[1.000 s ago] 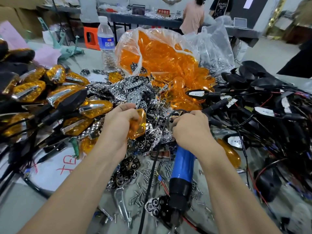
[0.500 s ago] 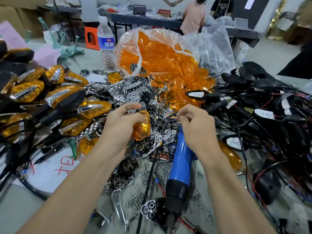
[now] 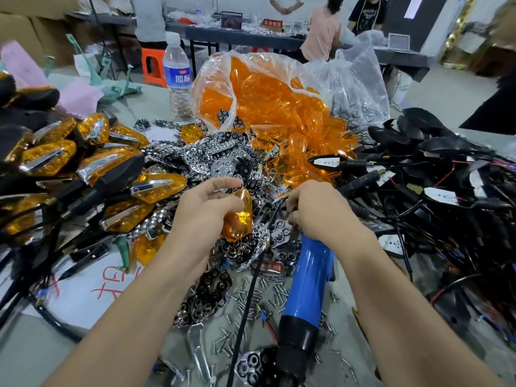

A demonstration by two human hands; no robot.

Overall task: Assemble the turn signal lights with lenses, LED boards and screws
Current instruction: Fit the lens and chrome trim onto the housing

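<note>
Room: a busy workshop, with people (image 3: 321, 34) standing at a dark table far behind the blue tool (image 3: 307, 289).
Tabletop: the gray tabletop (image 3: 28, 358) is piled with parts on every side of the blue tool.
Blue tool: it lies tilted, its black end close to the camera and its top end hidden under the right wrist.
Left hand: the left hand (image 3: 206, 210) is just left of the top of the blue tool. Its fingers and thumb are bent round an orange lens (image 3: 238, 219) and hold it up over the silver pieces.
Right hand: the right hand (image 3: 315, 213) is right above the top of the blue tool. Its fingers (image 3: 293, 208) are curled, close to a black cord (image 3: 245, 303). I cannot tell what they hold.
Screws: lots of little screws (image 3: 268, 291) lie loose just left of the blue tool.
Silver pieces: a heap of shiny silver pieces (image 3: 223, 160) with round holes sits behind the blue tool.
Bag: a clear bag of orange lenses (image 3: 265, 96) stands farther behind the blue tool, past the silver heap.
Bottle: a water bottle (image 3: 177, 76) stands upright far behind the blue tool, to its left.
Made lights: orange and black lights (image 3: 55, 157) are stacked well to the left of the blue tool.
Black shells: black shells with wires (image 3: 432, 169) are tangled on the right of the blue tool.
</note>
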